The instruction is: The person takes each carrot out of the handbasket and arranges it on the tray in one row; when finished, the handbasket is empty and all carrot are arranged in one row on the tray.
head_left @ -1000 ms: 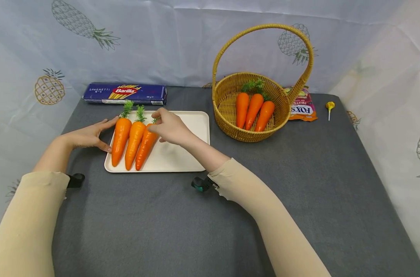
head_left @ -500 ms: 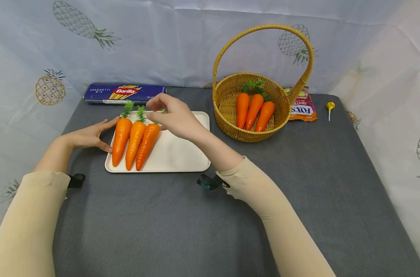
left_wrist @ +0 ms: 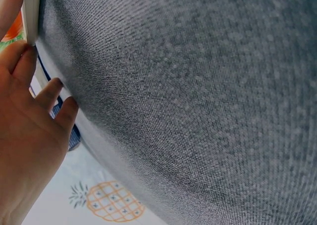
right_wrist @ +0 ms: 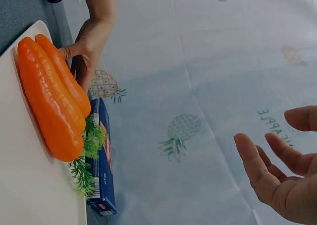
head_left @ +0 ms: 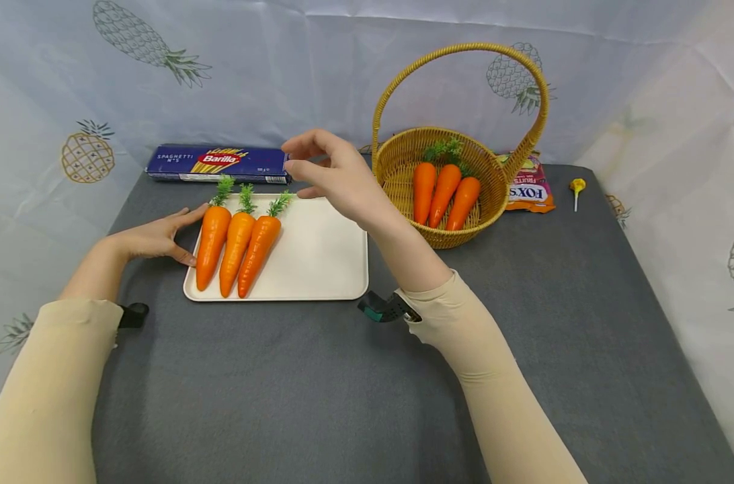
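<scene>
Three orange carrots with green tops, a left one (head_left: 212, 245), a middle one (head_left: 236, 254) and a right one (head_left: 259, 257), lie side by side on the left half of a cream tray (head_left: 321, 265). My left hand (head_left: 154, 238) rests at the tray's left edge, thumb and fingers spread. In the left wrist view its fingertips touch the tray rim (left_wrist: 31, 12). Raised above the tray's back right corner, my right hand (head_left: 345, 176) holds nothing, its fingers loosely bent. The right wrist view also shows this empty right hand (right_wrist: 285, 178), apart from the carrots.
A wicker basket (head_left: 397, 225) with a tall handle holds three more carrots (head_left: 444, 195) right of the tray. Behind the tray lies a blue spaghetti box (head_left: 218, 163). A Fox's sweets packet (head_left: 529, 185) and a yellow lollipop (head_left: 577, 185) are at the right.
My right hand has let go of the right carrot's top, then risen and moved right, uncovering its leaves. The carrots and my left hand stay in place.
</scene>
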Action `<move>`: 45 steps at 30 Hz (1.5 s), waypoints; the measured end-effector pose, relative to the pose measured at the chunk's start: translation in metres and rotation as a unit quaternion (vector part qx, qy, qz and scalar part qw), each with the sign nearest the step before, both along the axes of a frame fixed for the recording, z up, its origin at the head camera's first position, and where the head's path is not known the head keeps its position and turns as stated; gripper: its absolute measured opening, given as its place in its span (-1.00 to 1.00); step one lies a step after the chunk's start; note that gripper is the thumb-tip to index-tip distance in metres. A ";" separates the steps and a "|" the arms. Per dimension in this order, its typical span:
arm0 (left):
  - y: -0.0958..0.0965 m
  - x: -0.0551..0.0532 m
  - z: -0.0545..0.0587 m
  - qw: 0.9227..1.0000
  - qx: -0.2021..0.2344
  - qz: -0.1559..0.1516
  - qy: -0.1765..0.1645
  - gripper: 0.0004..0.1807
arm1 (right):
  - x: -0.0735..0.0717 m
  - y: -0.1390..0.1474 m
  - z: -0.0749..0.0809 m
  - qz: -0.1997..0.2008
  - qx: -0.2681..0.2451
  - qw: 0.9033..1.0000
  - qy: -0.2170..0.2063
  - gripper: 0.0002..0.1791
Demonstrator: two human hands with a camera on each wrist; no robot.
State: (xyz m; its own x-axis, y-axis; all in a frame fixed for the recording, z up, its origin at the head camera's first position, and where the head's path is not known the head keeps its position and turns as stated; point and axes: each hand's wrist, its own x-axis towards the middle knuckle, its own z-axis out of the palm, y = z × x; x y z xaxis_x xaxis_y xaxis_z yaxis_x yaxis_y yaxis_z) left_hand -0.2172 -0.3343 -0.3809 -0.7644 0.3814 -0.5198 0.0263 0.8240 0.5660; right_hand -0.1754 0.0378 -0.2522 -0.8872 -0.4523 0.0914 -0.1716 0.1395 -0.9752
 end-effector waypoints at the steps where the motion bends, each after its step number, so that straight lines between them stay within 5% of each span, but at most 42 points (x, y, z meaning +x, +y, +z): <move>1: 0.000 0.000 0.000 1.000 0.000 0.000 0.000 0.27 | 0.000 0.002 0.000 -0.002 -0.004 1.000 0.001 -0.70; 24: 0.000 0.000 0.000 1.000 -0.010 -0.001 0.005 0.28 | -0.020 0.053 -0.006 -0.060 -0.041 0.997 -0.028 -0.71; 45: 0.001 0.000 0.000 1.000 -0.005 -0.001 0.006 0.27 | -0.047 0.112 -0.025 -0.184 0.005 0.979 -0.087 -0.71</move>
State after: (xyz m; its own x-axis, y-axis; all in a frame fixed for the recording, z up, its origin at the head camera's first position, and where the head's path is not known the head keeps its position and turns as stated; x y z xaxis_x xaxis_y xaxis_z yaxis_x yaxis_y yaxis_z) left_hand -0.2170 -0.3337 -0.3812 -0.7697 0.3782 -0.5143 0.0349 0.8293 0.5577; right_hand -0.2222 0.1503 -0.2775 -0.9920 -0.0990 -0.0782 0.0605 0.1706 -0.9835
